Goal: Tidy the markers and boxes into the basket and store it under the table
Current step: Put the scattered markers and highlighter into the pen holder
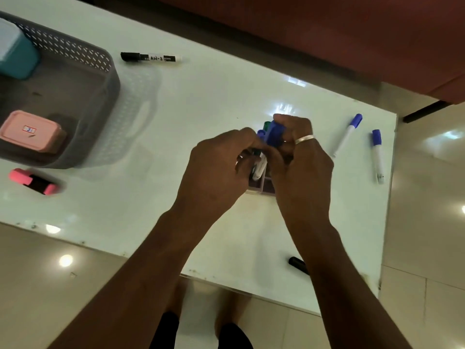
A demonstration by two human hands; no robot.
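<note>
We see both hands meeting over the middle of the table [214, 91]. The left hand [221, 162] and the right hand [304, 159] are each curled round a bunch of markers [273, 134], caps upward, above a small box [261, 185] that they partly hide. We judge the markers are gathered upright so they go into that box as one load. The basket [110, 79] sits at the left, well apart, with a pink box [30, 132] and a teal box [15, 54] inside. Loose on the table lie a black marker [151, 57], a pink highlighter [35, 181] just beside the basket, a slanted blue marker [348, 134], a second blue marker [377, 157] nearer the edge, and a dark marker [297, 264] by the right forearm. We see nothing lying between the hands and the basket.
</note>
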